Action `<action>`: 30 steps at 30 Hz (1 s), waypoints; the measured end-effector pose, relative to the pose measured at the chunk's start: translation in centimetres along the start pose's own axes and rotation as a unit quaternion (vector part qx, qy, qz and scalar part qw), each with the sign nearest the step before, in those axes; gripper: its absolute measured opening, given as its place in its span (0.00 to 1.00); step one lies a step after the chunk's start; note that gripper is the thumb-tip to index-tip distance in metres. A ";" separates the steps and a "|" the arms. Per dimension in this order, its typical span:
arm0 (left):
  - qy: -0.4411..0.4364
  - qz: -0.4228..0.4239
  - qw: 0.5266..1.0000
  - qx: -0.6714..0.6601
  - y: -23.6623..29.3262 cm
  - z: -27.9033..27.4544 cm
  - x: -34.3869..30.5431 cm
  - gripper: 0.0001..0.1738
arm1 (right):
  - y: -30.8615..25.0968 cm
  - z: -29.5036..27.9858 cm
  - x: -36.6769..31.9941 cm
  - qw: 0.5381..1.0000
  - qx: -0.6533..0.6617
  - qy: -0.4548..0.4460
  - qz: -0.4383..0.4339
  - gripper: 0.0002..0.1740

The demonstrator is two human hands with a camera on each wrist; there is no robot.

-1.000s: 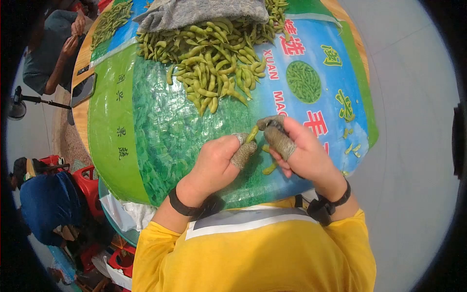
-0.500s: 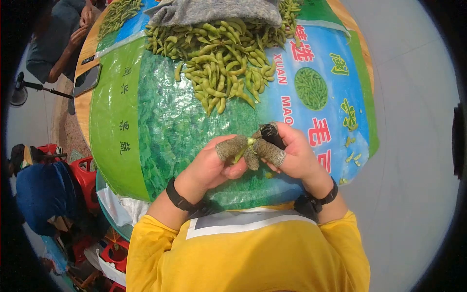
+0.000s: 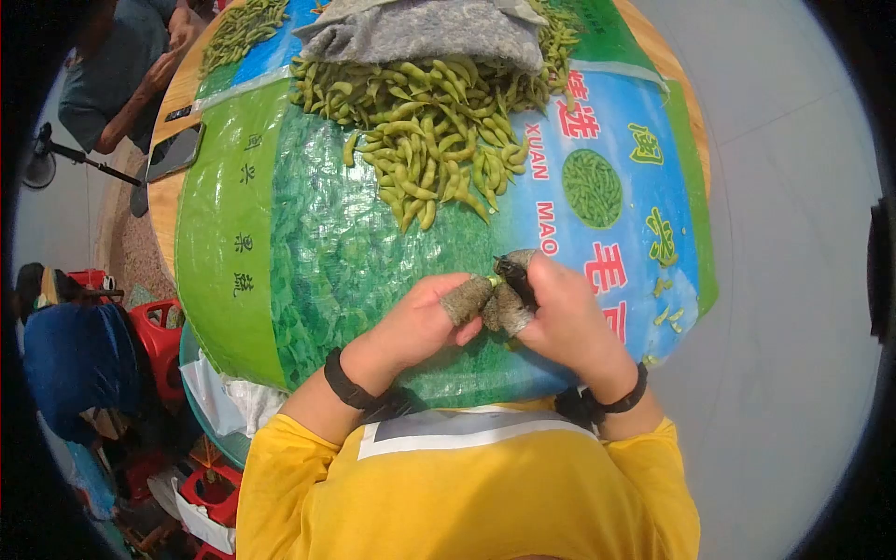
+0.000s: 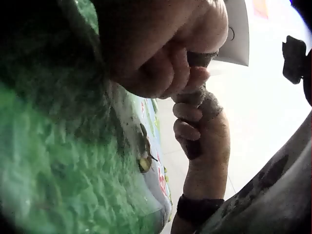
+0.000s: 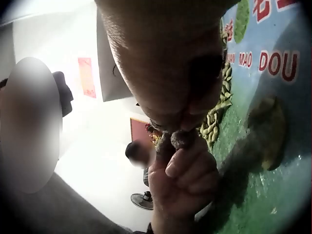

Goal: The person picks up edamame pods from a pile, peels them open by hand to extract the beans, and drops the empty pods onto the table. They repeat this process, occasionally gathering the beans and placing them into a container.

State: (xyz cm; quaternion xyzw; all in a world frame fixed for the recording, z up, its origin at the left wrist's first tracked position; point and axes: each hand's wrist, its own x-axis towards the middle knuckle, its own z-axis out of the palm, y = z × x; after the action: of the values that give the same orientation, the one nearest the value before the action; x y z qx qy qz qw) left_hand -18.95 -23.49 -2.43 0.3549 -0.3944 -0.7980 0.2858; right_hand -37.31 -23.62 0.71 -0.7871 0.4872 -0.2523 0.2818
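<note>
Close together over the table covering, the left hand [image 3: 420, 322] and right hand [image 3: 571, 313] meet at their wrapped fingertips. Between them shows a small bit of a green pod [image 3: 494, 280], pinched by both hands and mostly hidden. Grey-brown wraps cover thumbs and some fingertips; a dark, frayed wrap is on a right finger. In the left wrist view, the right hand [image 4: 207, 136] has curled fingers. The right wrist view shows the left hand [image 5: 183, 180] with bent fingers. A loose pod [image 5: 275, 131] lies on the covering.
A heap of pods [image 3: 425, 168] lies beyond the hands, partly under a grey cloth [image 3: 420, 35]. More pods [image 3: 241, 35] are at the far left, near a phone [image 3: 175, 152]. Small scraps [image 3: 668, 317] lie at right. Another person [image 3: 117, 75] sits beyond the left edge.
The hands have come together from slightly apart, and the pod between them is now mostly covered by the fingertips. The head view has shifted slightly.
</note>
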 end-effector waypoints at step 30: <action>0.009 0.122 0.992 0.043 -0.9 0.0 -0.2 0.08 | 0.7 0.8 0.2 0.979 0.179 0.009 0.098 0.11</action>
State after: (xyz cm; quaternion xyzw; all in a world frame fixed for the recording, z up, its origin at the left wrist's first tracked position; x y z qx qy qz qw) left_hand -18.98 -22.88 -3.18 0.3232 -0.4660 -0.7365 0.3686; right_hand -37.13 -23.91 -0.35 -0.6700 0.5114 -0.3138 0.4372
